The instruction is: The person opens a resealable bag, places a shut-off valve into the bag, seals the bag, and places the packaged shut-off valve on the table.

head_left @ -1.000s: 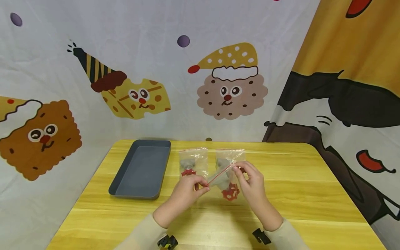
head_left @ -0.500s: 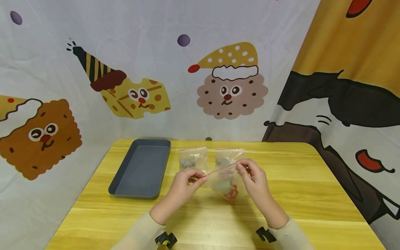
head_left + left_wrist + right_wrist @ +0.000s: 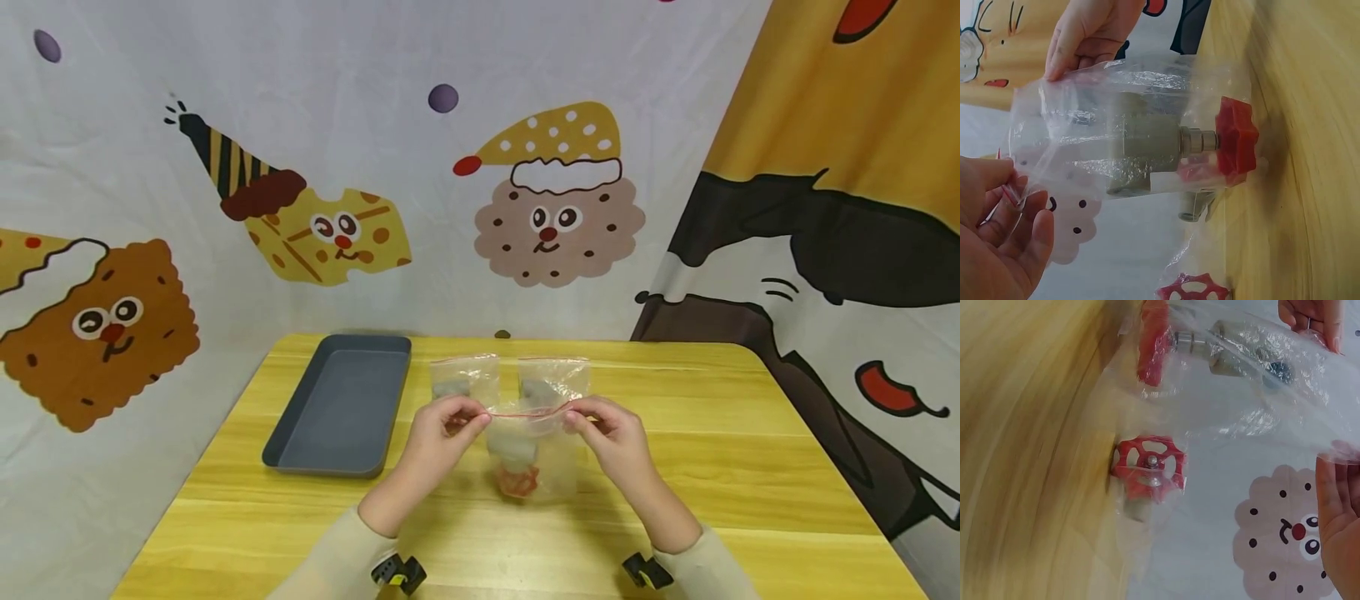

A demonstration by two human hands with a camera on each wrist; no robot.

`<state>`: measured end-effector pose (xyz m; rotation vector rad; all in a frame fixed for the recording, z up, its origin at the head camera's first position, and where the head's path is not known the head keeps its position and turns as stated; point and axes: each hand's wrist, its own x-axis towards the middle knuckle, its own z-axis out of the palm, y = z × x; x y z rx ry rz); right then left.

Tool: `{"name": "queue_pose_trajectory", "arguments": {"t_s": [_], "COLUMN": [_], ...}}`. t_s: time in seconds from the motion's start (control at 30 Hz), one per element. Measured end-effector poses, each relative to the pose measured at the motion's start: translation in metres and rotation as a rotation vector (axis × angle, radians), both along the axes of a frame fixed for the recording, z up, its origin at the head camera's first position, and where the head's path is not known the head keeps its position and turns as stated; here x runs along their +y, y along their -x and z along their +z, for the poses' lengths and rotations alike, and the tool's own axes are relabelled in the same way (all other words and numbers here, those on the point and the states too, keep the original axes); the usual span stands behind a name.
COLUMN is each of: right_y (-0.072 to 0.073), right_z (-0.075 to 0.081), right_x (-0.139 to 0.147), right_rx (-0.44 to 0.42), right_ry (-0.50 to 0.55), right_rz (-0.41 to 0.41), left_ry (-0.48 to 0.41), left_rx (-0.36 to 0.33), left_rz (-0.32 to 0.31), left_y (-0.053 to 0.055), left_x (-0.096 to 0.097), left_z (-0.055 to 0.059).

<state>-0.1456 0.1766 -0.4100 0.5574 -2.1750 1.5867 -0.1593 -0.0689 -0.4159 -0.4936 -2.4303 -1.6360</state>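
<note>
My left hand [image 3: 442, 433] and right hand [image 3: 615, 433] each pinch one end of a clear zip bag's [image 3: 555, 467] red-lined top edge, and the bag hangs between them. Inside it is a grey-green valve [image 3: 1141, 147] with a metal stem and a red handwheel [image 3: 1237, 140]. The handwheel end points down, close to the table. Whether the bag's mouth is parted, I cannot tell. Behind it on the table lie two similar bags, the left bag [image 3: 483, 375] and the right bag [image 3: 566, 375]. Another red handwheel [image 3: 1150, 465] shows through plastic in the right wrist view.
A dark grey rectangular tray [image 3: 341, 408] rests at the left on the wooden table [image 3: 720, 467]. Behind the table hangs a cartoon-printed cloth [image 3: 360, 67]. Dark straps sit around both wrists.
The bag's top edge has gone from slanted to nearly level, as my left hand rose and my right hand sank slightly. The valve inside has shifted left.
</note>
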Motion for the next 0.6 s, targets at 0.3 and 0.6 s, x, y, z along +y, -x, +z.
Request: {"name": "queue_pose_trajectory", "arguments": {"t_s": [0.3, 0.6], "right_y": [0.01, 0.002], "right_z": [-0.02, -0.015], "right_x": [0.005, -0.003], "right_rx": [-0.081, -0.107], "right_ry": [0.07, 0.101], "right_rz": [0.056, -0.015], "left_ry": [0.064, 0.097], "left_rx": [0.013, 0.014], "left_rz": [0.036, 0.061], "left_y": [0.001, 0.003], "left_x": [0.0, 0.003], "left_z": [0.0, -0.003]}}
